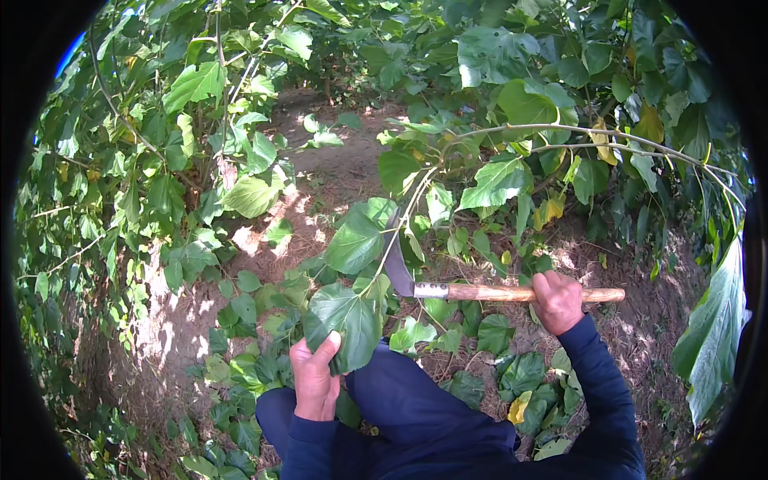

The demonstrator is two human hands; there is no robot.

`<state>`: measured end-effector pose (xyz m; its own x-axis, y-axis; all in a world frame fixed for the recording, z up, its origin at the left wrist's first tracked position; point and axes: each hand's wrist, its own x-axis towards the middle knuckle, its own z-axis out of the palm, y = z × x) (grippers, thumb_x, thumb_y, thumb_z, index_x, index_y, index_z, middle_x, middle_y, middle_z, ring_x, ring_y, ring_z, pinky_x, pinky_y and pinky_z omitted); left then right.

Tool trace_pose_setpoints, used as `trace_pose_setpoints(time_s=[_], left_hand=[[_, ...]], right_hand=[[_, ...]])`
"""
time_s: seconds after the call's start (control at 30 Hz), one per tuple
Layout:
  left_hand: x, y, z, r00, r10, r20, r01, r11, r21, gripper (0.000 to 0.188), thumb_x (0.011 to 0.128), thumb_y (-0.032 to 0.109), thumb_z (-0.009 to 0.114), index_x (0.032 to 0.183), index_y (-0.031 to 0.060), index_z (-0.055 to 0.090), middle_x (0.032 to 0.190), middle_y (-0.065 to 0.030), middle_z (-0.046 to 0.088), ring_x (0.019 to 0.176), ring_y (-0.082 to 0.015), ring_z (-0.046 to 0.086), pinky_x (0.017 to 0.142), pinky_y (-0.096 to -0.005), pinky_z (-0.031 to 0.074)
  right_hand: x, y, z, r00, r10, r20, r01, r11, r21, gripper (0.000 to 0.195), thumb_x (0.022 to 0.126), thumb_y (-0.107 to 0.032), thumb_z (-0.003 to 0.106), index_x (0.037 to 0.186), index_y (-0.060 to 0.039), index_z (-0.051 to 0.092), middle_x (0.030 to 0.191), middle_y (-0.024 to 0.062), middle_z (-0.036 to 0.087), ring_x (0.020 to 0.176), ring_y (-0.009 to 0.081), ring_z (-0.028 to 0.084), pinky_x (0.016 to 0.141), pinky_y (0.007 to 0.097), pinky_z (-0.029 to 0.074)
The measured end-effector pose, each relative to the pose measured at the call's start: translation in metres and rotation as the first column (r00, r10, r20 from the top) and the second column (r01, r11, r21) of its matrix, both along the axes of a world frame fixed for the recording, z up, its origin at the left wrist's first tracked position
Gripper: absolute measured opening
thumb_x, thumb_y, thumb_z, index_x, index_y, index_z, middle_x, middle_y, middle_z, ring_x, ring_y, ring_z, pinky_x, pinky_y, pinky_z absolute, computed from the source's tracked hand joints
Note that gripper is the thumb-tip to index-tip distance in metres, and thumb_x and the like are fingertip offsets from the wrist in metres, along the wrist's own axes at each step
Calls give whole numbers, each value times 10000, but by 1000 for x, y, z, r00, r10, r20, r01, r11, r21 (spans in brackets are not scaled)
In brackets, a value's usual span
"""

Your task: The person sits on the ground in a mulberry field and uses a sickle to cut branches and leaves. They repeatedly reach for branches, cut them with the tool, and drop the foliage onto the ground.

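My right hand (558, 302) is closed around the wooden handle of a sickle (492, 293), near its butt end. The sickle's curved metal blade (398, 264) points up and lies against a leafy branch (414, 201), which crosses in front of it. My left hand (317, 378) pinches a broad green leaf (345, 324) at the lower end of that branch, thumb on top; the fingers beneath are partly hidden by the leaf.
Dense leafy bushes (144, 174) stand on the left, and more foliage (600, 66) fills the upper right. A long branch (600, 131) arches across the right side. Cut-looking or fallen leaves (522, 375) lie on the dry soil (336, 144) beside my bent knees.
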<state>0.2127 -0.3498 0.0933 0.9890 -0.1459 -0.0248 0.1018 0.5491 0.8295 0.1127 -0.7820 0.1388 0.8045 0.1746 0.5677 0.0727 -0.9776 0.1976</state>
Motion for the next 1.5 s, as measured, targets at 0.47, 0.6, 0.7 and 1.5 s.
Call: trace_pose_setpoints(time_s=[0.47, 0.6, 0.7, 1.5], left_hand=[[-5, -8, -3, 1000, 17, 6, -17, 999, 27, 191, 950, 84, 739, 1109, -16, 705, 932, -88, 755, 652, -154, 689, 516, -296, 528], [-3, -3, -4, 999, -35, 2, 35, 999, -13, 225, 938, 31, 748, 1153, -32, 722, 1012, -101, 777, 770, -166, 738, 630, -320, 607], [-4, -3, -4, 999, -52, 8, 53, 998, -26, 222, 939, 31, 748, 1151, -30, 724, 1013, -103, 777, 762, -166, 738, 615, -318, 601], [-10, 0, -39, 999, -39, 24, 39, 999, 4, 259, 945, 28, 748, 1193, -37, 719, 1095, -109, 775, 898, -184, 754, 795, -343, 624]], right_hand=[[-18, -5, 40, 999, -49, -15, 48, 996, -72, 263, 729, -94, 760, 869, -84, 537, 755, 111, 541, 694, 325, 634, 590, 462, 505], [-39, 0, 56, 998, -65, -22, 63, 994, -89, 254, 724, -75, 753, 849, -81, 532, 741, 114, 536, 679, 325, 630, 584, 465, 501], [-59, 6, 69, 998, -61, -22, 59, 994, -91, 234, 727, -63, 745, 823, -80, 532, 731, 115, 535, 662, 324, 625, 575, 466, 497], [-232, -13, 123, 923, -384, -25, 379, 895, 235, 324, 785, -83, 830, 768, -47, 509, 679, 154, 532, 628, 400, 551, 589, 456, 408]])
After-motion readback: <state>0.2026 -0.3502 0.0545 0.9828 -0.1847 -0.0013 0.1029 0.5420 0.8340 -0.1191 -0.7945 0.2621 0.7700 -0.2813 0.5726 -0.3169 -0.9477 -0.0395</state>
